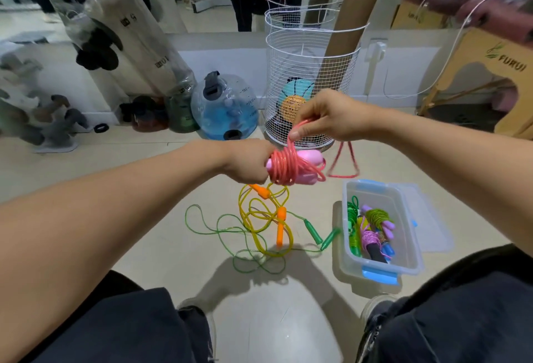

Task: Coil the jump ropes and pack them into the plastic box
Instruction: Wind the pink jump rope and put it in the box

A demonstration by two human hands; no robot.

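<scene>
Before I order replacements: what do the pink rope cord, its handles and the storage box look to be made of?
Pink rope cord: likely glossy, translucent PVC-type plastic; it glints and bends in smooth loops. Pink handles: opaque, smooth moulded plastic, by their even sheen. Plastic box: clear, slightly frosted rigid plastic; its contents show through, with blue clips.

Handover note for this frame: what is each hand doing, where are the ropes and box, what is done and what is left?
Left hand grips the pink rope bundle by its handles.
Right hand pinches a loop of its cord above the bundle, mid-wrap; a loose loop hangs behind.
Box on the floor, open, with several coiled ropes inside.
Left: finish the pink rope, then coil the yellow rope and green rope lying tangled on the floor, and pack all three.
</scene>
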